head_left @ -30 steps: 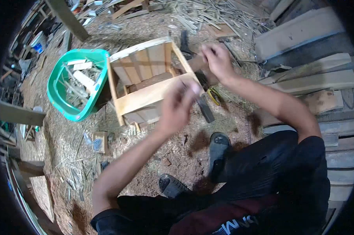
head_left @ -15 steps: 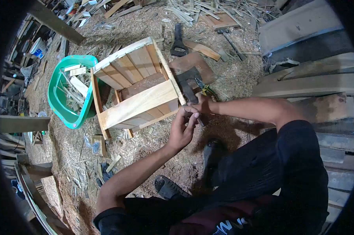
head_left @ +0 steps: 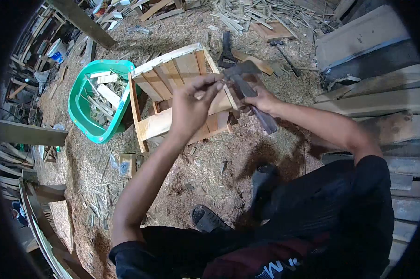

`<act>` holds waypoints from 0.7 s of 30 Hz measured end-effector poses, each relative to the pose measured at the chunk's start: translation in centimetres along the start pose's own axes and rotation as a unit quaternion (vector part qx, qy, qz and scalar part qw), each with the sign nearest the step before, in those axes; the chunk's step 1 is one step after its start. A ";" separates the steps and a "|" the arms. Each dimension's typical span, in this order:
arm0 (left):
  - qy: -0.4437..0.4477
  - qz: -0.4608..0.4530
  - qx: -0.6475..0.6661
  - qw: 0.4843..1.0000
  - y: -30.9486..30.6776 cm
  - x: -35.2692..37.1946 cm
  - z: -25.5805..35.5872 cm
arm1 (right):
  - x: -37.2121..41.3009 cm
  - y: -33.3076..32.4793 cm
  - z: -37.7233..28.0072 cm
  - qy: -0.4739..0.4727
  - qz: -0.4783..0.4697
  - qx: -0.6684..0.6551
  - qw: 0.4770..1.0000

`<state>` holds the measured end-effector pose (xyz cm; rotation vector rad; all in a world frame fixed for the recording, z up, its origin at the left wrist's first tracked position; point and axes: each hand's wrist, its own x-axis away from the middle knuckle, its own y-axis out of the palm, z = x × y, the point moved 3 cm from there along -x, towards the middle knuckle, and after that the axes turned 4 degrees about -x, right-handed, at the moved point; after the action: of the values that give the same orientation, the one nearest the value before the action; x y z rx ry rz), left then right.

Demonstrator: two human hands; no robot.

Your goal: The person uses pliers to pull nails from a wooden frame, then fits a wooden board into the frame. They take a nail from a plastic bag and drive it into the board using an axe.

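Note:
A slatted wooden crate (head_left: 159,126) lies tilted on the shavings-covered floor. My right hand (head_left: 260,98) is wrapped round the dark handle of a hammer-like tool (head_left: 245,88), whose broad head is raised over the crate's right edge. Over the crate's front board, my left hand (head_left: 193,104) has its thumb and forefinger pinched together near the crate's right edge and the tool's head. Whatever those fingertips hold is too small to make out.
Left of the crate is a green tub (head_left: 75,102) of wood scraps. Beyond the crate lie a black-handled tool (head_left: 226,51) and a long-handled hammer (head_left: 286,58). Boards (head_left: 373,93) line the right side. A small box (head_left: 127,165) sits left of centre.
My right hand has lifted the dark tool from beside the crate to over its right edge. My left hand has moved up and left, away from my right hand.

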<state>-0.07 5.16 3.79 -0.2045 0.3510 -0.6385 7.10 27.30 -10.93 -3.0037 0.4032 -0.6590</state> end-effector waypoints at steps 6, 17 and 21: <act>-0.070 -0.049 -0.081 0.993 0.2 -2.0 -3.3 | 3.0 -0.7 -6.4 -0.071 -0.013 0.004 0.997; -0.040 -0.097 -0.080 0.991 0.9 -1.3 -6.5 | 10.0 1.4 -7.9 -0.084 0.021 -0.049 0.995; -0.067 -0.111 -0.116 0.985 0.6 -1.3 -5.5 | 10.8 2.2 -9.0 -0.088 0.018 -0.069 0.994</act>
<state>-2.83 6.02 -1.15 -0.5123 0.2739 -0.7986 12.28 22.57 1.42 -3.1416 0.5120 -0.3722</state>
